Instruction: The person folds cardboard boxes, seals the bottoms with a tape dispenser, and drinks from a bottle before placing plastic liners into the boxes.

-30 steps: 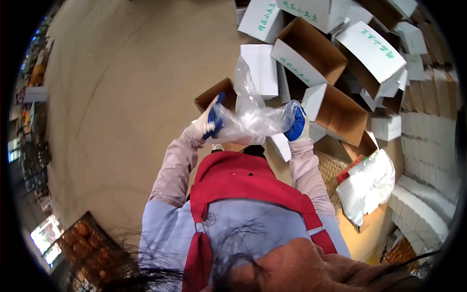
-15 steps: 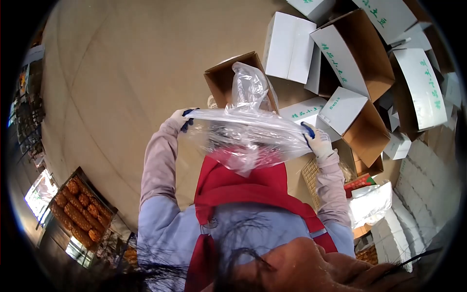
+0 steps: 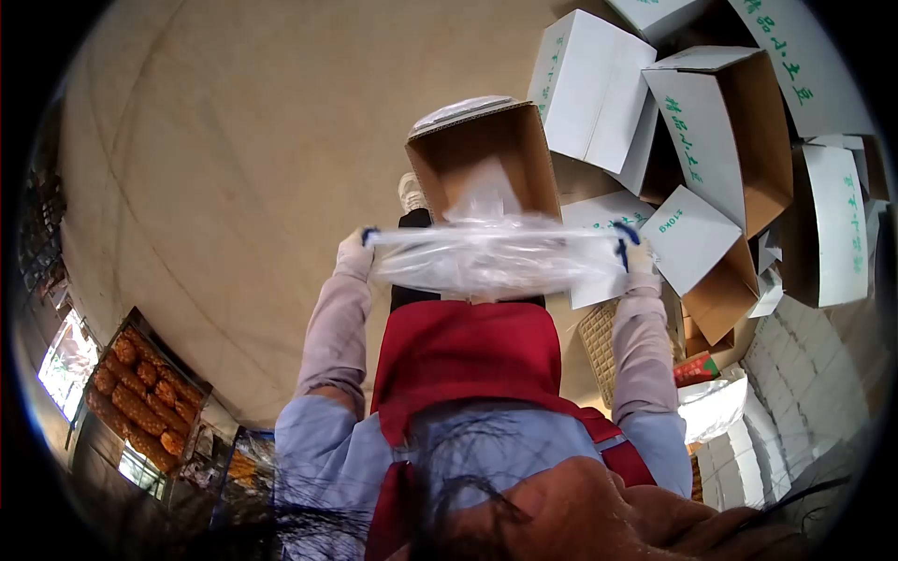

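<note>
My left hand [image 3: 357,252] and my right hand [image 3: 632,254], both in white gloves with blue palms, grip the two ends of a clear plastic bag [image 3: 496,257]. The bag is stretched wide and flat between them at chest height. Just beyond it stands an open brown cardboard box [image 3: 468,154] with its mouth toward me; part of the bag reaches up in front of the box's opening. I wear a red apron over a light blue top.
Several white cartons [image 3: 585,89] with green print lie piled at the right, some open. A stack of plastic bags [image 3: 716,402] and a woven basket [image 3: 599,341] sit at my right side. A crate of orange produce [image 3: 136,397] stands at the lower left. Tan floor [image 3: 234,140] spreads to the left.
My hands have pulled further apart, stretching the bag from a bunched bundle into a flat wide band. The raised end of the bag has dropped toward the open box.
</note>
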{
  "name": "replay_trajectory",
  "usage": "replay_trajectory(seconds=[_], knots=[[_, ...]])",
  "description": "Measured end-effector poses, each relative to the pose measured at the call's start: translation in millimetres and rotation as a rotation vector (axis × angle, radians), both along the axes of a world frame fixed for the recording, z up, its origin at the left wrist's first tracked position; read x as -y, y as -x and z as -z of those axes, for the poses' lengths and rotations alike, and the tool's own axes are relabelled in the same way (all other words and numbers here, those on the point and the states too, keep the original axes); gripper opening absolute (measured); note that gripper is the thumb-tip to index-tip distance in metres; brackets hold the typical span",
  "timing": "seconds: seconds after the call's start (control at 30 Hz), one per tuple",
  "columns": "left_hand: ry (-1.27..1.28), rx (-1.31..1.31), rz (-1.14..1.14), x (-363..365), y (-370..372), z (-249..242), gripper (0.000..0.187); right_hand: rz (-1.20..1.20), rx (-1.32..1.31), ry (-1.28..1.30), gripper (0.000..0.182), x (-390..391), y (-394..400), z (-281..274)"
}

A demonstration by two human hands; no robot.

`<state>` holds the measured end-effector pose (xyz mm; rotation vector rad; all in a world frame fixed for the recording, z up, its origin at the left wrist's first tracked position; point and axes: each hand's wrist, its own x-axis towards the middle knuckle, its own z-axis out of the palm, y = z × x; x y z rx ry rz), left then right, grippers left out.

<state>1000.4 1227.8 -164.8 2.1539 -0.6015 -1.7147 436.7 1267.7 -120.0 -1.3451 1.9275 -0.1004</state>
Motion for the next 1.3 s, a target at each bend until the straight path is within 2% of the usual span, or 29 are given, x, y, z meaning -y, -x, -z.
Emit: replay_trajectory(seconds=[0.03, 0.07, 0.13, 0.17, 0.2, 0.23, 0.27, 0.3, 0.33, 0.37, 0.43, 0.47, 0.5, 0.57, 0.63, 0.7, 0.77, 0.8, 0.83, 0.87, 0.93, 1.0, 1.07, 1.1, 1.13, 1.17, 1.23, 1.27, 1.3], knots=[[-0.023, 0.129, 0.189, -8, -7, 10, 0.023, -0.032, -0.094, -0.252, 0.03, -7, 15, 13], [-0.033, 0.235, 0.347, -12, -12, 19, 0.022, -0.036, -0.097, -0.255, 0.03, 4, 13, 12], [0.01, 0.247, 0.404, -2, -15, 39, 0.022, 0.272, 0.072, -0.406, 0.03, 51, -1, -1], [0.04, 0.122, 0.266, 7, -14, 47, 0.023, 0.405, 0.304, -0.256, 0.028, 81, -9, 5], [-0.015, -0.222, -0.244, 36, -4, 40, 0.031, 0.52, 0.556, -0.12, 0.036, 111, -16, 12], [0.063, -0.42, -0.381, 63, 5, 37, 0.031, 0.848, 0.729, -0.015, 0.029, 134, -8, 55], [0.053, -0.482, -0.431, 90, 14, 36, 0.032, 0.769, 0.569, -0.018, 0.036, 201, -86, -9], [0.058, -0.525, -0.807, 113, 21, 67, 0.035, 0.563, 0.391, 0.083, 0.038, 223, -75, 51], [0.131, -0.631, -0.711, 122, 27, 105, 0.036, 0.382, 0.181, 0.189, 0.042, 246, -65, 108], [0.004, -0.177, -0.644, 132, 37, 109, 0.037, 0.467, -0.066, 0.153, 0.047, 263, -89, 126], [0.007, 0.29, -0.047, 121, 55, 142, 0.035, 0.284, -0.124, -0.207, 0.055, 252, -118, 128], [0.032, 0.488, 0.309, 105, 66, 145, 0.035, 0.266, -0.178, -0.207, 0.055, 228, -135, 114], [0.033, 0.559, 0.54, 85, 77, 137, 0.034, 0.24, -0.238, -0.218, 0.054, 203, -144, 99], [0.028, 0.544, 0.807, 40, 96, 108, 0.033, 0.08, -0.159, -0.274, 0.058, 134, -109, 151], [-0.023, 0.422, 0.798, -4, 104, 84, 0.033, 0.031, -0.01, -0.458, 0.059, 108, -96, 134], [-0.172, 0.213, 0.529, -34, 105, 70, 0.031, 0.06, 0.023, -0.485, 0.056, 83, -96, 117], [-0.246, 0.096, 0.551, -35, 114, 20, 0.04, 0.118, -0.01, -0.497, 0.045, 33, -96, 97], [-0.221, 0.056, 0.508, -51, 116, 10, 0.04, 0.155, -0.078, -0.475, 0.038, 14, -103, 79], [-0.327, 0.157, 0.654, -76, 114, 21, 0.037, 0.069, -0.109, -0.612, 0.034, -1, -104, 57], [-0.442, 0.072, 0.616, -94, 108, 24, 0.035, 0.266, -0.034, -0.756, 0.03, -27, -105, 54], [-0.573, -0.015, 0.598, -119, 102, 31, 0.032, 0.275, -0.134, -0.453, 0.031, -84, -111, 66], [-0.762, -0.102, 0.23, -130, 100, 40, 0.03, 0.328, -0.171, -0.409, 0.032, -109, -125, 75], [-0.589, -0.17, 0.219, -136, 99, 41, 0.03, 1.293, 0.466, 0.045, 0.033, -124, -135, 81], [-0.416, -0.24, 0.179, -139, 99, 42, 0.03, 1.474, 0.613, 0.06, 0.033, -130, -136, 79], [-0.457, -0.223, 0.266, -140, 94, 47, 0.033, 1.667, 0.743, 0.083, 0.032, -139, -137, 77], [-0.33, -0.349, 0.11, -135, 97, 33, 0.031, 1.757, 0.801, 0.111, 0.031, -140, -144, 74], [-0.444, -0.093, 0.451, -136, 95, 36, 0.029, 1.973, 0.986, 0.152, 0.03, -131, -159, 71], [-0.326, -0.005, 0.585, -137, 97, 43, 0.026, 2.087, 1.126, 0.165, 0.03, -126, -159, 79], [-0.205, 0.084, 0.716, -137, 97, 50, 0.024, 2.014, 1.222, 0.152, 0.03, -127, -160, 101]])
